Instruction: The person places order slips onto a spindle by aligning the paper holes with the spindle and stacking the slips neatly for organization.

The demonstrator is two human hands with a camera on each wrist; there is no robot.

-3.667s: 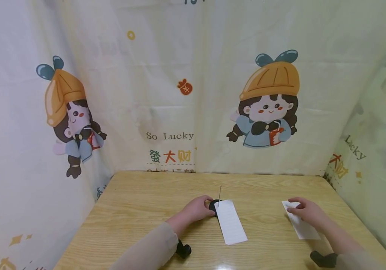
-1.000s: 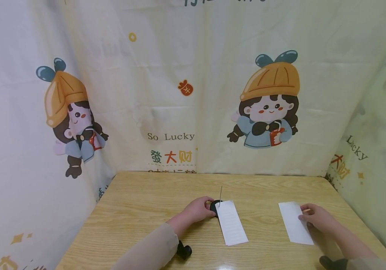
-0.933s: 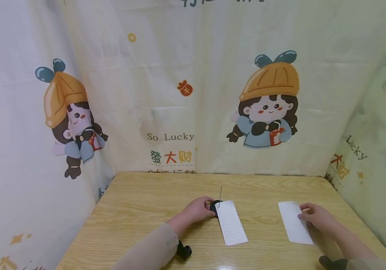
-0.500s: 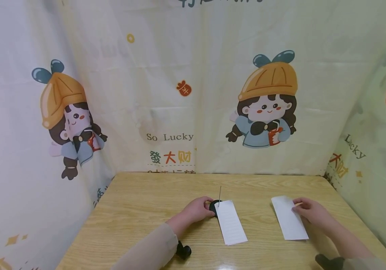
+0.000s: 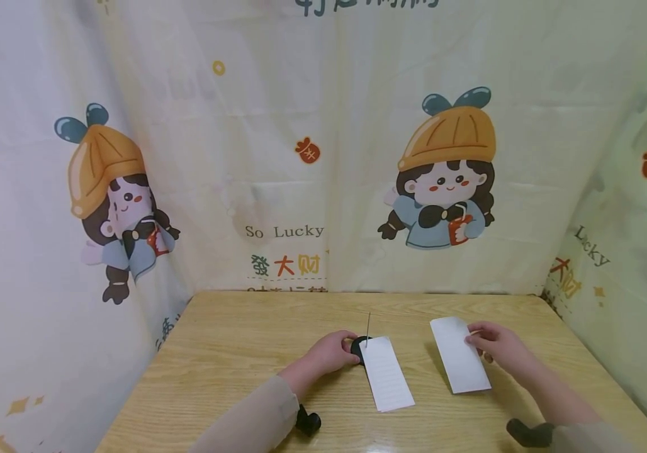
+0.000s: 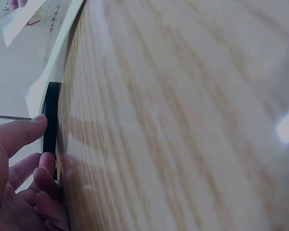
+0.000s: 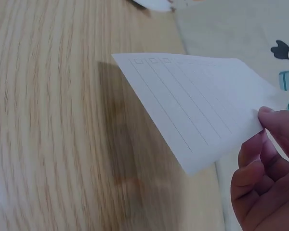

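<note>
My left hand (image 5: 331, 351) grips the edge of a round black base (image 5: 357, 350) on the table; in the left wrist view the thumb lies on top of the base (image 6: 50, 118). From that base rises a thin upright metal spike (image 5: 368, 327). White lined paper slips (image 5: 387, 376) are stuck on the spike by one end and lie toward the front. My right hand (image 5: 499, 346) pinches another white slip (image 5: 459, 355) by its right edge, raised over the tabletop with a shadow below. Printed lines and small boxes show on this slip (image 7: 192, 101) in the right wrist view.
The wooden table (image 5: 244, 327) reaches back to a printed cloth curtain (image 5: 278, 189) that hangs behind and along both sides. Black wrist camera mounts (image 5: 308, 421) stick out from the sleeves.
My right hand has picked up the slip from the table and carried it left and a little back toward the spike. My left hand has stayed on the base.
</note>
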